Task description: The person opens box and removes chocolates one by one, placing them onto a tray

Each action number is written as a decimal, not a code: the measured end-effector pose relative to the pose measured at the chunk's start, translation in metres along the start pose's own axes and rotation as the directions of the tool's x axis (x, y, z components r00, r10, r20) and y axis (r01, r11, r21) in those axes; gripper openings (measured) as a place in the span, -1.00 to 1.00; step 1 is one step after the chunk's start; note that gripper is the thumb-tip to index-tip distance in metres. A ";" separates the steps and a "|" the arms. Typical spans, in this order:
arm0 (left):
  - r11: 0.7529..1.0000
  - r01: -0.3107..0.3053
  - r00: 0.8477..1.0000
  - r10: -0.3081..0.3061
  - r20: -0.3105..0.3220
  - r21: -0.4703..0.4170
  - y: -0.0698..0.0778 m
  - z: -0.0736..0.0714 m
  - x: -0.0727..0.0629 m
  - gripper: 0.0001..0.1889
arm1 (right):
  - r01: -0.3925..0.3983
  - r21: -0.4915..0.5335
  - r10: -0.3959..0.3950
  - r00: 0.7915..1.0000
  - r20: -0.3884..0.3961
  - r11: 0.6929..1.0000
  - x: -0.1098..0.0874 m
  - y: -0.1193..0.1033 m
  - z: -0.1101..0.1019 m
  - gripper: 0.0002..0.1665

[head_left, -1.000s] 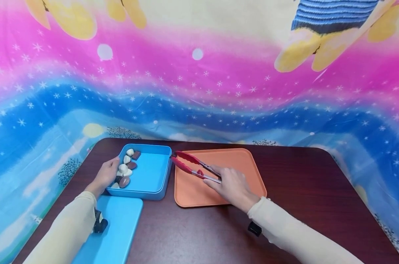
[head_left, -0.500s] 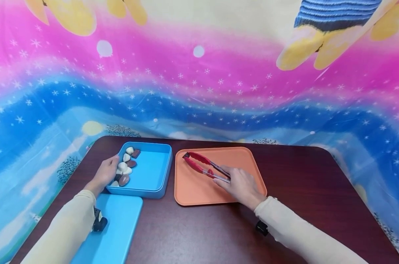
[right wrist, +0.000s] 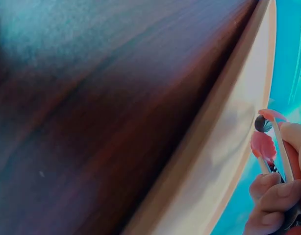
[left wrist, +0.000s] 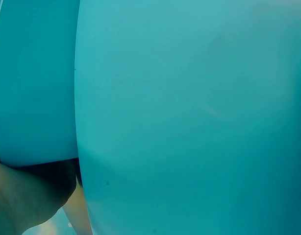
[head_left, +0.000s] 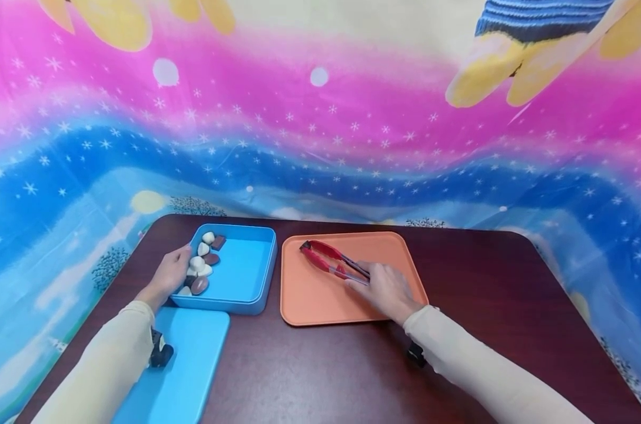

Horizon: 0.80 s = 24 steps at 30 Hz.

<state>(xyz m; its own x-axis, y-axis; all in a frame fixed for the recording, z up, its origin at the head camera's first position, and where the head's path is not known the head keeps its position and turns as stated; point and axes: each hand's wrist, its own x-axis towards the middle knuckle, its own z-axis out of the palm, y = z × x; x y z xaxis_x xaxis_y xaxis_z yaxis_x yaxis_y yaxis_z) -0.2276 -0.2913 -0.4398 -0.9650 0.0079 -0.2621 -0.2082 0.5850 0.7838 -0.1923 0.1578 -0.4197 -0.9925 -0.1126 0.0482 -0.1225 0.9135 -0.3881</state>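
Observation:
My right hand [head_left: 388,290] grips a pair of red-tipped metal tongs [head_left: 328,257] above the orange tray [head_left: 299,306]. Pinched between the tong tips is a small dark piece [right wrist: 263,123], which looks like dark chocolate. At the left, my left hand [head_left: 168,274] holds the left wall of the blue box [head_left: 256,303]; some of its fingers are hidden. Several pieces lie along the box's left side: white ones [head_left: 197,263], brown ones [head_left: 199,285] and a reddish-brown block [head_left: 218,242]. In the left wrist view, the blue lid [left wrist: 180,107] fills most of the picture.
The lid lies flat on the dark wooden table [head_left: 288,371] in front of the box, partly under my left forearm. The tray stands just right of the box with a narrow gap between. A printed cloth [head_left: 320,135] hangs behind the table.
My right hand has moved the tongs and the dark piece rightward, from the box's right wall to above the tray's upper left part. The left hand still holds the box.

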 end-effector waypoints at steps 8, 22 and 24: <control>0.999 -0.030 1.000 0.030 -0.005 0.016 0.002 0.000 -0.001 -0.23 | 0.000 0.006 0.000 1.000 0.006 1.000 -0.003 0.006 0.001 -0.30; 1.000 -0.015 1.000 0.014 0.003 0.021 0.005 -0.002 -0.002 -0.24 | -0.017 0.059 0.015 0.999 0.041 0.998 -0.014 0.014 -0.012 -0.13; 1.000 -0.011 1.000 0.011 0.003 0.019 0.005 -0.001 -0.002 -0.25 | -0.011 0.063 0.009 0.999 0.034 0.998 -0.015 0.012 -0.013 -0.12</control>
<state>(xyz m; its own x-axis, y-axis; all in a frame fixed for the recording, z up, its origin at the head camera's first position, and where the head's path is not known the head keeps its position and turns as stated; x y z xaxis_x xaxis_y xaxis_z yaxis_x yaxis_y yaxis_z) -0.2265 -0.2898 -0.4349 -0.9668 0.0169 -0.2552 -0.1943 0.6005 0.7757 -0.1790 0.1758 -0.4136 -0.9930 -0.1175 0.0132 -0.1110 0.8882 -0.4459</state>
